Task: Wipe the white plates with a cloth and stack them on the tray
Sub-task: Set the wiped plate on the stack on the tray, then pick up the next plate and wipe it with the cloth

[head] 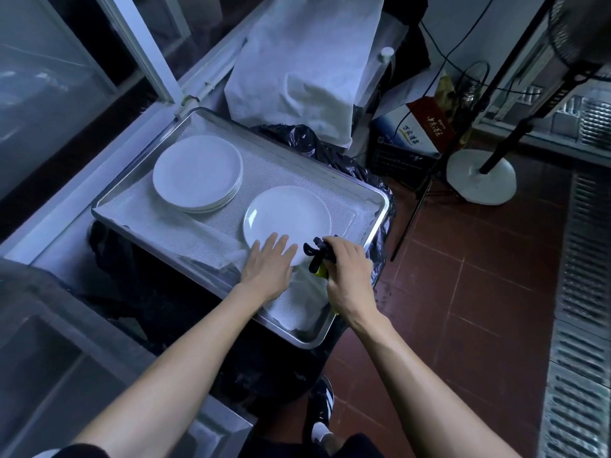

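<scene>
On tray (370, 223), plate stack (197, 172), single plate (287, 219)

Glossy white plate (287, 217); brushed metal tray (373, 223); woven liner (185, 233).

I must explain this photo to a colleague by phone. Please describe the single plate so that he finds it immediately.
Find the metal tray lined with white mesh. Two groups of white plates sit on it: a stack at the far left and the single plate nearer the person. Only this one lies alone, with the left hand flat on its near edge.
</scene>
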`<state>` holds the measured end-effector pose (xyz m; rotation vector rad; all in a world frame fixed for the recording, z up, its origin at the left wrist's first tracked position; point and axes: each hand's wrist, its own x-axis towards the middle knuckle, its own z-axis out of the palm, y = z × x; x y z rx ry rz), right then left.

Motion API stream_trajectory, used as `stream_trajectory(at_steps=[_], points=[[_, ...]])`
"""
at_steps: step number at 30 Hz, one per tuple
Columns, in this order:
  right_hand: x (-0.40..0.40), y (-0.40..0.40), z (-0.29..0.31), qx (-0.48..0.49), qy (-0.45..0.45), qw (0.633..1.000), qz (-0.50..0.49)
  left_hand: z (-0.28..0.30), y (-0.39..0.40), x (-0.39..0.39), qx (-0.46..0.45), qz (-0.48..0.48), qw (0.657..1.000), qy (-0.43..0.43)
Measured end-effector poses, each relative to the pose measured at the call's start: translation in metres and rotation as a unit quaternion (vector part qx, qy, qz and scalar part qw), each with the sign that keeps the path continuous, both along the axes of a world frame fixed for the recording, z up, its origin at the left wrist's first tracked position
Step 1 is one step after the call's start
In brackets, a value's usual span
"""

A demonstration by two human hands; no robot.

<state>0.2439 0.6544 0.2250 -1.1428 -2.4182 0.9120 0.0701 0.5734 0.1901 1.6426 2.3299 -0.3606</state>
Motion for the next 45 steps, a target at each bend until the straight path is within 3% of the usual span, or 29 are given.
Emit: stream_trajectory(at_steps=[8,19,32,37,45], points=[[-0.008,-0.002,0.009,0.021,0.016,0.999,0.034,0.023,-0.034,0.0,0.067,0.03,0.997,0.004],[-0.083,-0.078,0.025,0.072,0.017,0.981,0.181,0.05,-0.154,-0.022,0.109,0.16,0.981,-0.018],[-0.174,-0.301,0.029,0.122,0.013,0.895,0.429,0.043,-0.414,-0.042,0.149,0.422,0.893,-0.042],[-0.191,-0.399,0.014,0.105,-0.01,0.857,0.504,0.027,-0.522,-0.028,0.166,0.479,0.861,-0.035],[-0.213,-0.546,-0.018,0.097,-0.076,0.798,0.589,-0.015,-0.665,-0.009,0.119,0.569,0.812,-0.056]])
